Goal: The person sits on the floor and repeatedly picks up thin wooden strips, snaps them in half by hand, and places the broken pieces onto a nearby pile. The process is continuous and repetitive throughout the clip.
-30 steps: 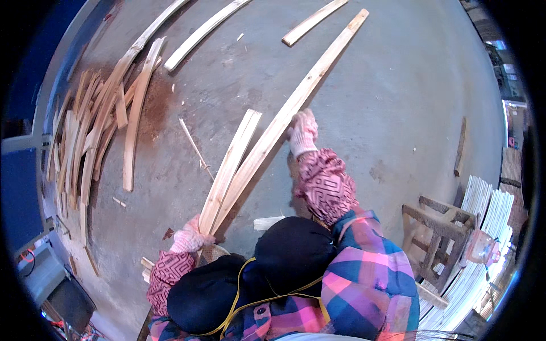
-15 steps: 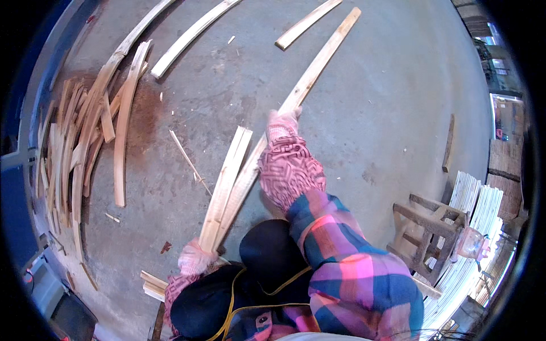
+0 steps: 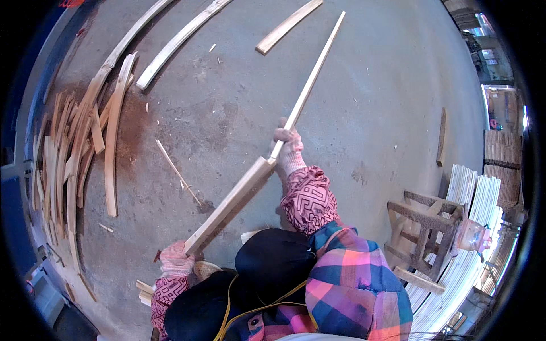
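Note:
My left hand [image 3: 177,260], in a pale pink glove, is closed round the near end of some short wooden slats [image 3: 230,206], stacked so that they look like one thick bar. They slant up and away to the right. My right hand [image 3: 290,149], gloved too, grips a long, narrow wooden slat [image 3: 314,84], seen nearly edge-on and pointing to the far right. The far end of the short slats meets the long one just beside my right hand. Whether the long slat carries on down behind them to my left hand is hidden.
A heap of wooden slats [image 3: 60,165] lies on the floor at left. Loose slats [image 3: 179,41] [image 3: 289,25] lie farther off. A thin splinter [image 3: 177,170] is nearer. At right stand a wooden stool [image 3: 425,230] and stacked pale strips [image 3: 480,199], with a clear plastic container [image 3: 471,234].
The slats have turned from face-on to edge-on and the short ones have come into line with the long one. My right hand moved slightly nearer, my left slightly leftward.

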{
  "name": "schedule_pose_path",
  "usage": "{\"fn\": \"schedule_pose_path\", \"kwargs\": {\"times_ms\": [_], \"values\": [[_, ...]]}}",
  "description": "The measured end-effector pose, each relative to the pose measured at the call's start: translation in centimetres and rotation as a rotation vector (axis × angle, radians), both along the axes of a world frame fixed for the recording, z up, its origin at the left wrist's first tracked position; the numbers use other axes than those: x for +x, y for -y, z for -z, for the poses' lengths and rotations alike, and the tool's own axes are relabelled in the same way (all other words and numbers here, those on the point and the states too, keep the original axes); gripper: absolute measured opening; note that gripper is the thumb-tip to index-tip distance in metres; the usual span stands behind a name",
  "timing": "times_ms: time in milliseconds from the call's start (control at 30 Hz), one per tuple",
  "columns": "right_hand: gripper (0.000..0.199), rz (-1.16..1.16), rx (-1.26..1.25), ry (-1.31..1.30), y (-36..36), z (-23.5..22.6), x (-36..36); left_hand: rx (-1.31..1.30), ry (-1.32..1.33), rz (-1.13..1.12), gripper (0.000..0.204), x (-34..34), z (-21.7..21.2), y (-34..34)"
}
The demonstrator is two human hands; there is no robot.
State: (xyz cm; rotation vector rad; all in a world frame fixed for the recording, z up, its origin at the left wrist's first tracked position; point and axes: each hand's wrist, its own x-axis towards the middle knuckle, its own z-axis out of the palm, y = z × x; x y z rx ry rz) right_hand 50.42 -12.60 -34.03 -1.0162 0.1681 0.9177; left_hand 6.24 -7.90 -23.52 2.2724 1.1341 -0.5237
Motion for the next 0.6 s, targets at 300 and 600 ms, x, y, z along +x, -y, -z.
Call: {"fn": "schedule_pose_path", "kwargs": {"times_ms": [300,600], "values": [[0.047,-0.09,-0.829,0.398,0.7,-8.5,6.0,0.064,-0.123,-0.439,0.032,-2.3,-3.1,0.3],[0.043,-1.043,-0.305,-0.109,3.4,-2.9,-16.6,-0.499,0.054,-0.36,0.054,14.3,-5.1,-10.0]]}}
